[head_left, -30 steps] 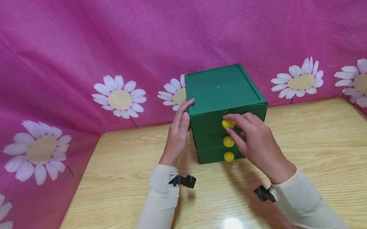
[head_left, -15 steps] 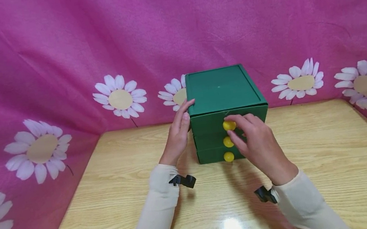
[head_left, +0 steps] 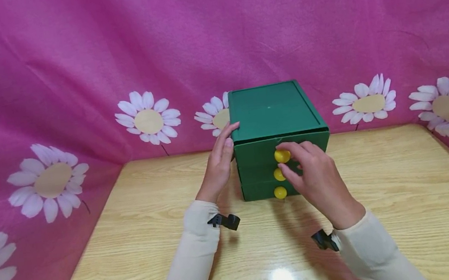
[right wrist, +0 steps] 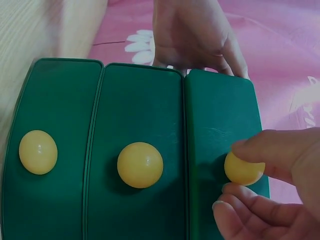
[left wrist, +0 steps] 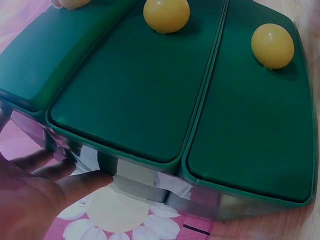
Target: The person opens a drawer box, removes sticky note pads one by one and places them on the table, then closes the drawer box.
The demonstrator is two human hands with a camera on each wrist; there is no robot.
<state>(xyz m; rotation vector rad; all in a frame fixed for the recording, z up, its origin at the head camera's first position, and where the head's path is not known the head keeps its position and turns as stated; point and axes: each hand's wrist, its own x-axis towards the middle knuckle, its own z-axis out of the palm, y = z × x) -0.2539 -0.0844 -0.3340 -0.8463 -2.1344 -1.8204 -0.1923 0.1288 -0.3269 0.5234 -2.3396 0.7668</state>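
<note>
A small green drawer cabinet [head_left: 273,108] stands on the table, with three drawers stacked one above another. Each drawer front bears a round yellow knob. My right hand [head_left: 319,175] pinches the top knob [head_left: 282,156] between thumb and fingers, as the right wrist view also shows. The top drawer [head_left: 254,157] juts slightly forward, leaving a dark gap under the cabinet's lid. Against the cabinet's left side rests my left hand [head_left: 219,166], fingers extended, one fingertip over the top edge. Below are the middle knob [head_left: 279,174] and the bottom knob [head_left: 280,192].
The cabinet sits towards the back of a light wooden table [head_left: 146,252]. A pink cloth [head_left: 236,26] printed with large white daisies [head_left: 148,121] hangs behind and at the sides. Black camera mounts [head_left: 228,222] are strapped to both wrists.
The top drawer has come slightly forward with its knob and my right hand, widening the gap below the lid. My left hand has stayed at the cabinet's side.
</note>
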